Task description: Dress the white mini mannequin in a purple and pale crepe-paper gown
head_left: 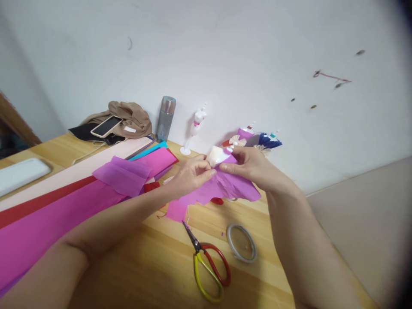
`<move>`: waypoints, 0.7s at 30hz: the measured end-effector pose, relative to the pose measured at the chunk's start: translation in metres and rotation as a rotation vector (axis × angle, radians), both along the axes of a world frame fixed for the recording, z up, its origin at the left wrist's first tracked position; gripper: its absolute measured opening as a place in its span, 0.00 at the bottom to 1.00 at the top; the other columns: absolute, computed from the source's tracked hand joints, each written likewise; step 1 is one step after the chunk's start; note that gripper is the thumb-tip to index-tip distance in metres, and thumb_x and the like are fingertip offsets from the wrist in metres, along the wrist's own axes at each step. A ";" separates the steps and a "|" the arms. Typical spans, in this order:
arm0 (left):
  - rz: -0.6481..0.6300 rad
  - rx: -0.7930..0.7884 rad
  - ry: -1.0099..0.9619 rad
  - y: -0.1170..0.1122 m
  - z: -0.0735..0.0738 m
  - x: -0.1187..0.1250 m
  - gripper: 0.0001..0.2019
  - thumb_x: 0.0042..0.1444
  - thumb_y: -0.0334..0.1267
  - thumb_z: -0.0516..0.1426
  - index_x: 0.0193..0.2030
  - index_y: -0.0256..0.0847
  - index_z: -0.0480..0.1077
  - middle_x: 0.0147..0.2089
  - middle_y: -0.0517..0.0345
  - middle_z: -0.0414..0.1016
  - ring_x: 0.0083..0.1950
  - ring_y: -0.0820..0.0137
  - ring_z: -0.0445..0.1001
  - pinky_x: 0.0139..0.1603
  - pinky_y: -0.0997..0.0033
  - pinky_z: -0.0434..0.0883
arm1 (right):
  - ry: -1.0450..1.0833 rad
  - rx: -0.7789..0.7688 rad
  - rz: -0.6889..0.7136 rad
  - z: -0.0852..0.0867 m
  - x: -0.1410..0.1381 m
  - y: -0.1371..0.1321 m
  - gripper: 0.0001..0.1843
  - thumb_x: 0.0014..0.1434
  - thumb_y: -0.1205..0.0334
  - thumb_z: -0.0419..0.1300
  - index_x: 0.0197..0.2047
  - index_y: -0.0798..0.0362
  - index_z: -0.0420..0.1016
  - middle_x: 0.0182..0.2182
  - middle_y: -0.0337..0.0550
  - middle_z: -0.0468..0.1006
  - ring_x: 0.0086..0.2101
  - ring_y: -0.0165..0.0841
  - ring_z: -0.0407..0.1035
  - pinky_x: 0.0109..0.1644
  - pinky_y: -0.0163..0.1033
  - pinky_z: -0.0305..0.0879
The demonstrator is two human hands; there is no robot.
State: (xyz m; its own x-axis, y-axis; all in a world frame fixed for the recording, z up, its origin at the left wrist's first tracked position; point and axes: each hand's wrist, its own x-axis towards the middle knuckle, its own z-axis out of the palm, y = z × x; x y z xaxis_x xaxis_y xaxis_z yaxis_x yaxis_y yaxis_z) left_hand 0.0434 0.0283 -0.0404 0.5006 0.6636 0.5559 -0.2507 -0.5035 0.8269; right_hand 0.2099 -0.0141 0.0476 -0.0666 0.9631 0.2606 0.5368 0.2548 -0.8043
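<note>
Left hand [195, 175] pinching white figure [215, 157] at pale end, perhaps catching paper too; right hand [252, 166] pressing purple paper [230, 185] against it, above wooden table [151, 262]; judging by hold, person wrapping figure, next move calling for snug fold

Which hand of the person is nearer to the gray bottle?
Left: the left hand is in front of the gray bottle, to its right; the right hand is farther right.

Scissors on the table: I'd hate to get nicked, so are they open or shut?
Shut, apparently: the scissors show dark blades together in one narrow point, with red loop and yellow loop side by side.
</note>
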 end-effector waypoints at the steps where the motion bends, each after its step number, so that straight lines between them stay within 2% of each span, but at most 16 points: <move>1: -0.004 0.003 0.001 0.000 0.000 0.000 0.12 0.59 0.37 0.56 0.25 0.37 0.67 0.34 0.60 0.65 0.38 0.73 0.67 0.41 0.71 0.64 | -0.024 -0.040 0.014 0.001 0.001 0.001 0.09 0.41 0.56 0.73 0.26 0.48 0.79 0.25 0.40 0.78 0.27 0.37 0.71 0.29 0.42 0.70; 3: -0.012 0.007 0.003 0.000 -0.001 0.000 0.12 0.59 0.37 0.56 0.25 0.37 0.67 0.35 0.59 0.66 0.39 0.72 0.68 0.42 0.71 0.65 | -0.088 -0.131 0.072 0.003 0.001 0.003 0.11 0.43 0.53 0.72 0.25 0.48 0.78 0.23 0.40 0.76 0.25 0.34 0.68 0.27 0.40 0.66; 7: -0.030 0.002 -0.009 -0.001 -0.003 0.001 0.10 0.59 0.36 0.56 0.26 0.37 0.67 0.36 0.58 0.66 0.40 0.71 0.68 0.42 0.71 0.65 | -0.161 -0.150 0.087 0.009 -0.001 0.005 0.15 0.41 0.49 0.72 0.25 0.50 0.77 0.22 0.40 0.74 0.24 0.31 0.64 0.27 0.38 0.61; 12: -0.023 0.006 0.000 -0.002 -0.001 0.001 0.11 0.59 0.35 0.56 0.25 0.36 0.67 0.35 0.59 0.64 0.38 0.72 0.67 0.39 0.72 0.64 | -0.401 -0.104 -0.028 0.011 -0.004 0.004 0.21 0.42 0.45 0.69 0.21 0.52 0.68 0.17 0.34 0.64 0.21 0.26 0.55 0.23 0.35 0.51; 16: -0.004 -0.002 -0.002 -0.003 0.000 0.002 0.11 0.58 0.34 0.56 0.24 0.36 0.66 0.34 0.60 0.64 0.37 0.74 0.67 0.39 0.73 0.64 | -0.487 -0.061 -0.069 0.010 -0.006 0.004 0.20 0.45 0.49 0.67 0.19 0.52 0.62 0.16 0.33 0.58 0.20 0.24 0.50 0.21 0.35 0.46; 21: 0.016 -0.021 -0.024 -0.005 0.001 0.001 0.10 0.56 0.34 0.57 0.24 0.37 0.67 0.34 0.60 0.65 0.38 0.74 0.67 0.40 0.73 0.64 | -0.499 -0.044 -0.050 0.011 -0.010 0.003 0.22 0.46 0.53 0.67 0.18 0.50 0.57 0.15 0.33 0.54 0.19 0.23 0.47 0.20 0.35 0.44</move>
State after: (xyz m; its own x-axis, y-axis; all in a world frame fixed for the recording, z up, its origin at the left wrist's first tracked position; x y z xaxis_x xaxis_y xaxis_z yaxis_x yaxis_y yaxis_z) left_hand 0.0447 0.0233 -0.0397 0.4763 0.6830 0.5537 -0.2625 -0.4906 0.8309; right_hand 0.1997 -0.0115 0.0590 -0.1267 0.9776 0.1682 0.8695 0.1910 -0.4555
